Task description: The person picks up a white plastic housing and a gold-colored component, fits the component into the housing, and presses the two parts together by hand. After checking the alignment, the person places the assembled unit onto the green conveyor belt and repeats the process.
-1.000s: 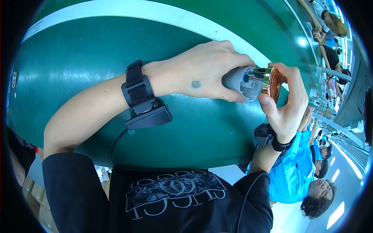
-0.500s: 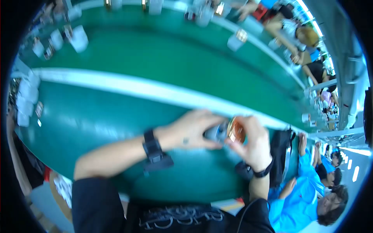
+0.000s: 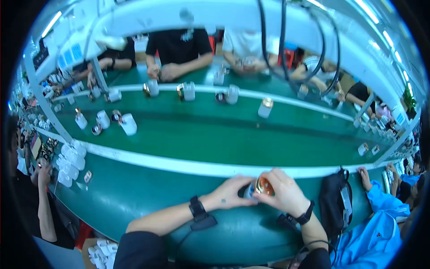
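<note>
Both my hands hold one small grey cylindrical part with a copper-coloured end (image 3: pixel 256 187) just above the near edge of the green conveyor table (image 3: pixel 188 148). My left hand (image 3: pixel 229 193) grips the grey body from the left. My right hand (image 3: pixel 282 193) is wrapped over the copper end from the right. Each wrist carries a black strap; the left one (image 3: pixel 197 209) has a cable running down.
Several white and copper parts (image 3: pixel 129 124) stand on the belt's left and far side. White parts are piled at the left edge (image 3: pixel 69 161). People sit across the table and at both sides. A black bag (image 3: pixel 336 201) lies right of my hands. Black cables (image 3: pixel 282 40) hang overhead.
The view has tilted up and widened from my hands to the whole table. My hands keep the same grip on the part and now look smaller, lower in the picture.
</note>
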The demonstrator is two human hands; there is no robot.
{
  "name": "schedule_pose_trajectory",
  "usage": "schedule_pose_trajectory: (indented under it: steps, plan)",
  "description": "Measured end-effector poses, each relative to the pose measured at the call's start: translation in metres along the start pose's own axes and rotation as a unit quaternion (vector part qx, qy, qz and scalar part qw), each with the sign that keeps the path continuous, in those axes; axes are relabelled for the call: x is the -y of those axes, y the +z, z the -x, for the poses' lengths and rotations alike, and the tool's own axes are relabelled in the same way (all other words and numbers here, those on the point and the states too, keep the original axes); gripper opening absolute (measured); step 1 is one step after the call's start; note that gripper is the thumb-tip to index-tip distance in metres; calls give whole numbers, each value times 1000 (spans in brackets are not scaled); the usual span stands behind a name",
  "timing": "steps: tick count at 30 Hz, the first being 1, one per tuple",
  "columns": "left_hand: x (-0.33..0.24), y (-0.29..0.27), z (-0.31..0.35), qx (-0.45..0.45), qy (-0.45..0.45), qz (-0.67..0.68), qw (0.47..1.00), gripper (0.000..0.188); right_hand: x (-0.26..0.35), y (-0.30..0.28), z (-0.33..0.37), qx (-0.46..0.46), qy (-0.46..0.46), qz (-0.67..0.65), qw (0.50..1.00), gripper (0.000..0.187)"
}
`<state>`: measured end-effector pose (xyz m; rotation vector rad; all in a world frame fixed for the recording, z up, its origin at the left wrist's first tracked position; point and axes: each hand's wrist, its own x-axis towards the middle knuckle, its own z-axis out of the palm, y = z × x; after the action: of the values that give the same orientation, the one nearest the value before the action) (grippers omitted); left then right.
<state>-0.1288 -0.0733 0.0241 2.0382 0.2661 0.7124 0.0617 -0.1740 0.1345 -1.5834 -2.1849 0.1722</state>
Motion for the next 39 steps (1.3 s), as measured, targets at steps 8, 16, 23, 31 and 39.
schedule_pose_trajectory:
  steps: [8, 16, 23, 31, 39]
  plan:
    - [5, -28, -1, -31, -13, -8, 999, 63, 0, 6, -23, 60, 10, 20, 998, 61]
    - [11, -14, 14, -32, -36, 28, 998, 65, 7, 15, -17, 64, 32, 48, 996, 67]
    - [15, -20, 33, -48, -9, 33, 998, 62, 26, 24, -15, 46, 48, 77, 995, 78]
    - [13, -10, 16, -108, 33, 12, 994, 48, 12, 16, -10, -18, 74, 41, 996, 91]
    - [11, -9, 11, -49, -7, 4, 999, 60, 2, 8, -7, 10, 33, 104, 994, 99]
